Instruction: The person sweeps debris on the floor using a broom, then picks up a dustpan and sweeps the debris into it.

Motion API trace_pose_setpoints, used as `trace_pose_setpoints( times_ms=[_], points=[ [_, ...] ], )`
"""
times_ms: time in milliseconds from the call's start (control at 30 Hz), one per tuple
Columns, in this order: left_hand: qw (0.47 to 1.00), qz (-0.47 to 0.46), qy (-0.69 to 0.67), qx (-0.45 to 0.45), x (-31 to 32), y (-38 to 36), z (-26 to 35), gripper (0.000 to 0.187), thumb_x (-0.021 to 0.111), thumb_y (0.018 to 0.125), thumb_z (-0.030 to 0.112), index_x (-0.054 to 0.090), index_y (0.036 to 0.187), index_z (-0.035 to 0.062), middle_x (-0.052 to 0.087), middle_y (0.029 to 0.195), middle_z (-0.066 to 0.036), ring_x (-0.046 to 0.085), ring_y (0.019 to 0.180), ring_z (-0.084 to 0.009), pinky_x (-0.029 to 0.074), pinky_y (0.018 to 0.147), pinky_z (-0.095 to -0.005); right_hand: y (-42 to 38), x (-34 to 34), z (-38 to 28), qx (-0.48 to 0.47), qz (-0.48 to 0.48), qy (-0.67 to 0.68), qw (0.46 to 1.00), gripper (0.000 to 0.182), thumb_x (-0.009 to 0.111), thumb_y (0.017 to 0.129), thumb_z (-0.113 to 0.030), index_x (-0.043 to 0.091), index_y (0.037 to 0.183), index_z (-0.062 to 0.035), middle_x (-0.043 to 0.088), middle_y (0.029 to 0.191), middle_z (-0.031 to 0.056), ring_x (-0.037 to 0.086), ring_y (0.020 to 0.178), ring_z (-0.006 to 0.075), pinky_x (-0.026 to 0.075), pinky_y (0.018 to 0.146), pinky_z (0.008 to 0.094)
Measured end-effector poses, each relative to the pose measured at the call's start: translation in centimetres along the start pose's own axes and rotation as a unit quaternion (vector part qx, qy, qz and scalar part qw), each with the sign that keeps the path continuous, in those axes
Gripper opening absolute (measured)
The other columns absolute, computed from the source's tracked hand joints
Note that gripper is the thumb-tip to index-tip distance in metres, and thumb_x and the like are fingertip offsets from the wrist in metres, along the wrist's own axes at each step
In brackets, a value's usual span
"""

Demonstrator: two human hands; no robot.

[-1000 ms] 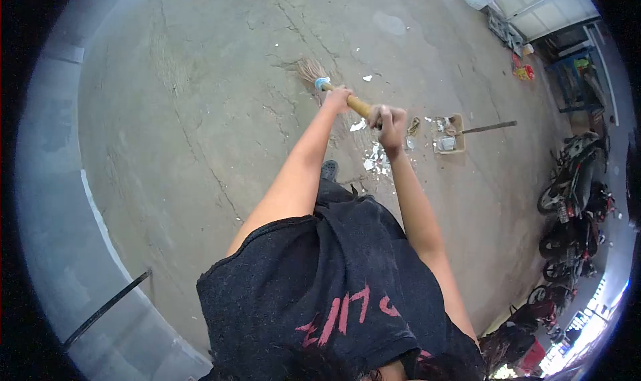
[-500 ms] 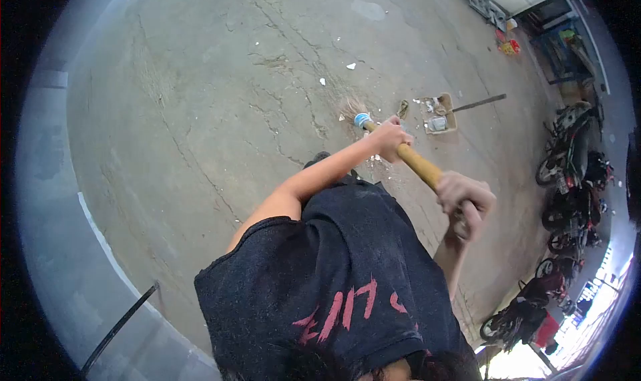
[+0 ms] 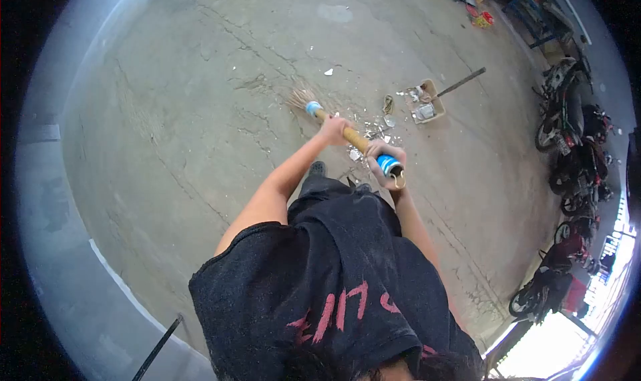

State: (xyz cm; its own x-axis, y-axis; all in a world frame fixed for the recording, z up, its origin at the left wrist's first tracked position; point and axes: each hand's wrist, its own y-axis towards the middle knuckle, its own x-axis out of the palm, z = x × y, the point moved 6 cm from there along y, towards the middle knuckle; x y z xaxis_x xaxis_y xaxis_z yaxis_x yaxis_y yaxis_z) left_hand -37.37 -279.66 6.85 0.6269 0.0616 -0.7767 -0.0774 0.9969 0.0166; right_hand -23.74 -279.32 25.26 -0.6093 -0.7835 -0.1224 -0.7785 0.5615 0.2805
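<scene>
A broom with a thick yellow handle (image 3: 355, 139) slants across in front of me, its thin bristles (image 3: 300, 98) on the concrete floor. My left hand (image 3: 336, 129) is wrapped round the lower handle, just above a blue band. Around the top end is my right hand (image 3: 386, 159), closed, with a blue-and-white band and a wire loop showing past the fingers. Broken white bits of debris (image 3: 355, 155) lie scattered under and right of the handle. A long-handled dustpan (image 3: 437, 107) holding rubbish rests on the floor to the right.
A greenish, crumpled item (image 3: 388, 104) lies between the debris and dustpan. Several motorcycles (image 3: 564, 121) line the right side. A blue rack (image 3: 534, 14) stands at the upper right, near red and yellow items (image 3: 482, 19). A low wall (image 3: 40, 201) curves along the left.
The broom has swung left, its bristles moving away from the dustpan across the floor. Both hands shifted left with it, the right one also coming up in view.
</scene>
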Motion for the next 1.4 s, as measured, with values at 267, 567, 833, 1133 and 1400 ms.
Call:
trace_pose_setpoints(
  times_ms=[267,567,833,1133,1400],
  points=[
    [0.976,-0.049,-0.166,0.128,2.5,0.4,11.4,0.025,0.067,0.048,0.017,0.059,0.072,0.0173,0.059,0.07,-0.004,0.058,0.071,-0.024,0.042,0.063,-0.0338,-2.3,-4.1,-9.8,0.022,0.006,-0.054,0.998,0.01,0.054,0.055,-0.008,0.047,0.055,-0.0013,0.05,0.056,0.008,0.051,0.056,0.0209,0.042,0.066,0.0314],
    [0.979,-0.02,-0.073,0.188,-0.2,0.3,13.7,0.029,0.069,0.042,0.024,0.054,0.066,0.0171,0.057,0.065,-0.001,0.057,0.066,-0.0223,0.037,0.069,-0.0323,-3.8,-6.9,-11.0,-0.043,0.026,0.065,0.997,0.012,0.054,0.06,-0.011,0.046,0.056,-0.0037,0.048,0.053,0.0063,0.052,0.058,0.0216,0.044,0.066,0.0356],
    [0.987,-0.115,-0.032,0.11,3.9,-0.7,5.9,0.026,0.068,0.047,0.025,0.058,0.07,0.0196,0.059,0.07,-0.002,0.057,0.074,-0.0217,0.032,0.076,-0.0392,-5.4,-3.2,-4.5,0.067,0.05,-0.061,0.995,0.006,0.057,0.064,0.0,0.052,0.066,0.0012,0.054,0.067,0.0095,0.056,0.069,0.0214,0.044,0.068,0.0302],
    [0.942,-0.216,-0.169,0.194,10.0,2.0,17.6,0.025,0.069,0.052,0.021,0.06,0.073,0.0119,0.059,0.069,-0.009,0.057,0.068,-0.0301,0.044,0.059,-0.038,-7.9,-10.3,-10.3,0.155,0.052,-0.088,0.983,0.005,0.052,0.064,0.005,0.051,0.064,-0.0004,0.054,0.068,0.0093,0.052,0.066,0.0138,0.04,0.062,0.0238],
    [0.937,-0.19,-0.234,0.177,9.2,3.3,17.0,0.024,0.068,0.049,0.018,0.056,0.069,0.0116,0.058,0.065,-0.008,0.057,0.065,-0.0287,0.043,0.057,-0.0373,-6.4,-12.1,-8.5,0.059,0.137,-0.049,0.988,0.008,0.054,0.062,-0.005,0.047,0.058,-0.0019,0.046,0.052,0.0048,0.052,0.059,0.0185,0.042,0.062,0.0298]
  ],
)
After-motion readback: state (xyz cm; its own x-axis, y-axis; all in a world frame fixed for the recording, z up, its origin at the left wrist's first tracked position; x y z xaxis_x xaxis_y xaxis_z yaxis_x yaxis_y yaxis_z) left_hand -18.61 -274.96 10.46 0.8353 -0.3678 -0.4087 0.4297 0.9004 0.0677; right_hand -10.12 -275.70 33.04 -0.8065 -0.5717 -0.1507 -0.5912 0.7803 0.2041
